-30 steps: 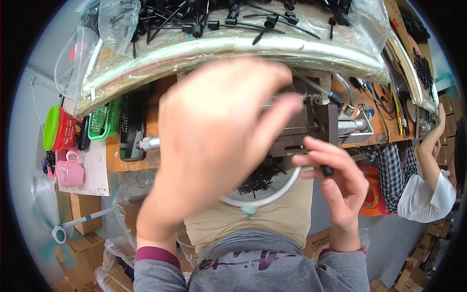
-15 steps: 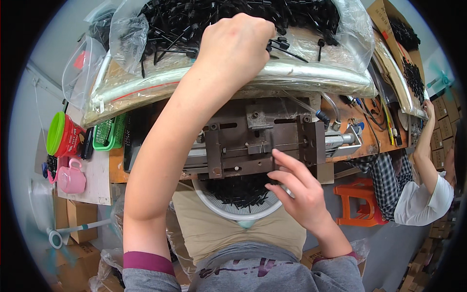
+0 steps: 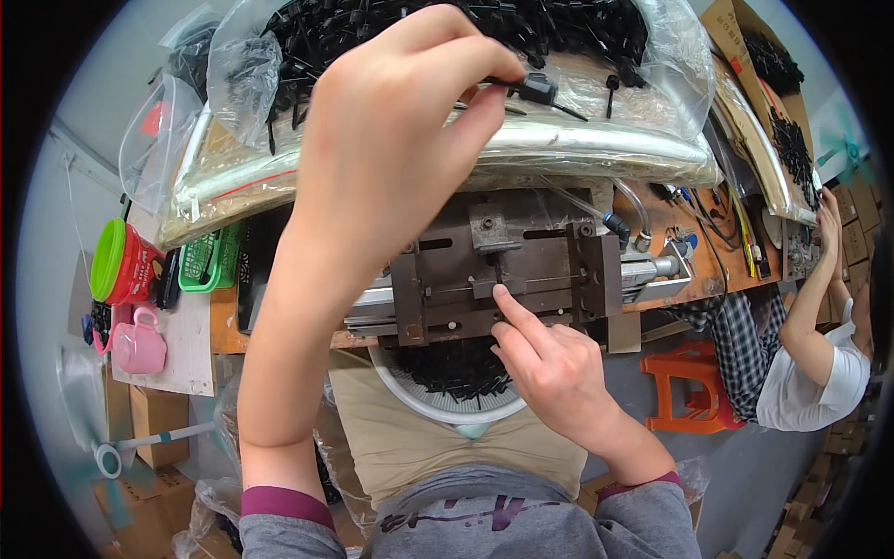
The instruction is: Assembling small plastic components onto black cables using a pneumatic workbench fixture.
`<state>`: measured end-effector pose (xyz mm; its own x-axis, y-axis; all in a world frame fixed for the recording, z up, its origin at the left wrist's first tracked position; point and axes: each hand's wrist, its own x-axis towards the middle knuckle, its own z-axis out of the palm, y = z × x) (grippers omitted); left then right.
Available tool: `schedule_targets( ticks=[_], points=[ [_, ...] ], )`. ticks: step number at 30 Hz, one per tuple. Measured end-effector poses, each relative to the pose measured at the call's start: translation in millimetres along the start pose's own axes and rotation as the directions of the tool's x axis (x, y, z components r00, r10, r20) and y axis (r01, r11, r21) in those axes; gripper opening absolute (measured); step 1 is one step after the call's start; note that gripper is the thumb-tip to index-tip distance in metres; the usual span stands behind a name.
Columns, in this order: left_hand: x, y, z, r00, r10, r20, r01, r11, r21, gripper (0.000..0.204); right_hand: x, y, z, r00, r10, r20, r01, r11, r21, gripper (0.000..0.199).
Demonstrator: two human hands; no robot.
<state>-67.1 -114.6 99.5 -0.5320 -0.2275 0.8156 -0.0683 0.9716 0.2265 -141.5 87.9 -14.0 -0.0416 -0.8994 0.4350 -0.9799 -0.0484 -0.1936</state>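
Black cable tie (image 3: 537, 88), or so its blocky head and thin strap suggest, is in the left hand (image 3: 400, 121), above the near rim of the plastic-wrapped tray (image 3: 596, 140). The left thumb and index finger are together, clamped on the strap, with the head sticking out to the right. A thin tail beyond the head may belong to this tie or to another lying there; I cannot tell which. A heap of similar black parts (image 3: 605, 37) fills the tray behind.

The right hand (image 3: 563, 373) is at the brown metal fixture (image 3: 545, 252) on the wooden surface (image 3: 228, 317). Its index finger points forward, apart from the bent ones, its tip at the small central block (image 3: 484, 289), where a slim dark piece (image 3: 497, 267) stands out. Nothing shows clamped in the right fingers. Whether the fingertip presses or only touches is hard to tell. Below the fixture, a white basket (image 3: 438, 413) holds more black pieces.

The step in hand seems to be seating one piece with the right index finger while the left hand takes up another part. The next move probably calls for the right fingertip to clear the block and the left pinch to stay firm.
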Motion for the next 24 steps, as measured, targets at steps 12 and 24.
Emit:
schedule_targets(
  ticks=[12,24],
  points=[
    [-97.4,62.4,-36.4,0.973,-0.162,0.165,0.196,0.957,-0.216,0.039,120.1,60.4,-37.8,0.899,-0.089,-0.428,0.083,0.996,-0.031,0.044],
    [-152.0,78.4,2.6,0.924,-0.132,0.358,0.217,0.954,-0.209,0.031,204.8,117.0,-27.6,0.957,0.069,0.282,-0.065,0.998,-0.024,0.051]
  ],
)
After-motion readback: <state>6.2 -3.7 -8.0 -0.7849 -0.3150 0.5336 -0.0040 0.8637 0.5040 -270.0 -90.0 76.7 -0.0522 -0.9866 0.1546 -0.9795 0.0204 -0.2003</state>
